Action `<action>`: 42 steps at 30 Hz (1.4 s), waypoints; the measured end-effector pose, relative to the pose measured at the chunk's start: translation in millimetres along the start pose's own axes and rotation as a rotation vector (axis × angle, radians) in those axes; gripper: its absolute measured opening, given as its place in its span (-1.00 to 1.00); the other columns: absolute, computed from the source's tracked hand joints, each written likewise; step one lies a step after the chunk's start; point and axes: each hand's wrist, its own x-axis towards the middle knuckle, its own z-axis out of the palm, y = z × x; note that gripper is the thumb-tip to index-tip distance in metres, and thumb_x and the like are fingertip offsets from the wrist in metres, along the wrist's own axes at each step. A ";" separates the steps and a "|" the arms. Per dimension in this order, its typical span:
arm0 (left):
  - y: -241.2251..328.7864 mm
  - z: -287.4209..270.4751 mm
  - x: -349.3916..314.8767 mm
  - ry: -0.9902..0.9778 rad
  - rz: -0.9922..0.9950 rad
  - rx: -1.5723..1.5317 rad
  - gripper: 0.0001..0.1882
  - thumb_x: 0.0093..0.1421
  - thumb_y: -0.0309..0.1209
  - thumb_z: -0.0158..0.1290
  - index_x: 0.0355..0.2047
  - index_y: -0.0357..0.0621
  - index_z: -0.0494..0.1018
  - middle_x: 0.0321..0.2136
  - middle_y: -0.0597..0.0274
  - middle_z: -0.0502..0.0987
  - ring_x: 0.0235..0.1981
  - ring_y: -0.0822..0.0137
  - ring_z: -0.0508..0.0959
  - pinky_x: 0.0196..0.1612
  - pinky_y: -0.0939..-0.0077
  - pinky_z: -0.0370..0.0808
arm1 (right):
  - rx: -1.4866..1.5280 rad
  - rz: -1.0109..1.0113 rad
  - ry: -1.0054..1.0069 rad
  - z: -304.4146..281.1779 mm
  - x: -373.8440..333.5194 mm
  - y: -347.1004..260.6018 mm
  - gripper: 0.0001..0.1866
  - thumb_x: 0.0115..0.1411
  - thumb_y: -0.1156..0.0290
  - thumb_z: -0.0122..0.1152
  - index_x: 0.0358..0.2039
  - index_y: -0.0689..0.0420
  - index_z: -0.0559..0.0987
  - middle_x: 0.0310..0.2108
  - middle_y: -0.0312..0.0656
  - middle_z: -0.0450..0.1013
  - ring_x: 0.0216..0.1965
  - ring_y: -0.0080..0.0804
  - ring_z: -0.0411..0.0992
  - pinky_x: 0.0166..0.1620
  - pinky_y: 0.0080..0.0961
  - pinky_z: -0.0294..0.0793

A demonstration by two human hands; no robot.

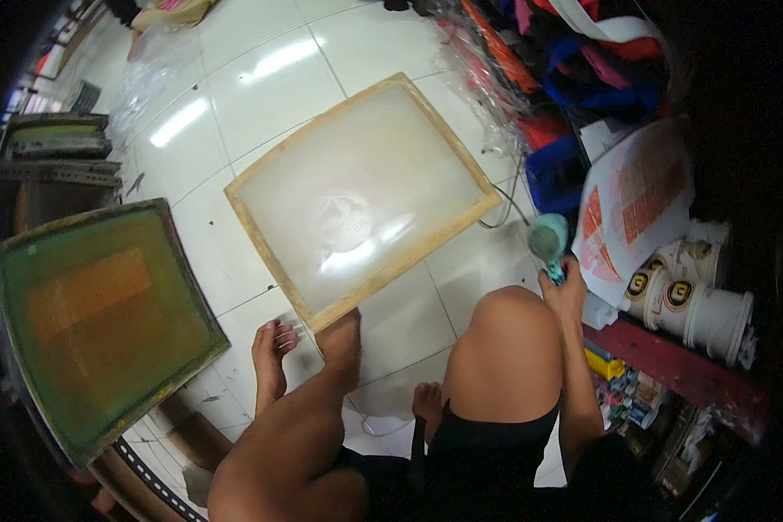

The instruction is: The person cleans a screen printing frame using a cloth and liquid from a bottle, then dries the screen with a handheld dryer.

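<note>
A screen-printing frame (448, 130) with a pale wooden border lies tilted in front of me, its whitish mesh showing a faint round design toward the near left. My right hand (567, 291), beyond my right knee, is closed around the handle of a teal hair dryer (548, 237) with a round grille. The dryer is off the frame's right corner, apart from it. Beside the frame's near corner, my left hand (274, 346) holds nothing, its fingers loosely bent and apart. My left foot is partly hidden under that corner.
A green-and-orange screen frame (104, 296) leans at the left, below stacked frames (56, 143). To the right are printed sheets (639, 209), a blue bin (555, 174), white tubs (700, 313) and a red shelf edge (679, 365). A dark cord (515, 196) runs near the dryer.
</note>
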 end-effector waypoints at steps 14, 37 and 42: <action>-6.8 8.5 18.5 -0.034 0.044 -0.044 -0.58 0.37 -0.10 -0.07 -0.01 -0.22 0.41 -0.12 0.14 0.54 -0.16 0.36 0.51 -0.03 0.42 0.42 | 0.549 -0.135 -0.045 -73.2 23.4 -92.9 -0.57 -0.07 0.53 0.29 -0.12 0.30 0.50 -0.22 -0.20 0.46 -0.22 -0.39 0.40 -0.09 -0.47 0.36; 8.9 49.8 36.6 -0.166 -0.047 -0.402 -0.33 0.35 0.16 -0.20 0.10 -0.22 0.38 0.00 0.11 0.50 0.03 0.21 0.42 0.14 0.28 0.28 | 0.770 -0.167 -0.480 -40.6 9.6 -175.8 -0.71 -0.01 0.49 0.42 -0.25 0.24 0.57 -0.49 -0.25 0.51 -0.56 -0.54 0.45 -0.51 -0.60 0.42; 44.6 39.8 15.4 -0.215 0.021 -0.414 -0.29 0.36 0.17 -0.24 0.13 -0.26 0.34 0.02 0.06 0.49 0.07 0.19 0.44 0.20 0.30 0.28 | 0.816 -0.161 -0.470 -34.5 -3.5 -172.7 -0.77 -0.01 0.61 0.36 -0.29 0.29 0.59 -0.47 -0.21 0.53 -0.55 -0.48 0.47 -0.51 -0.56 0.42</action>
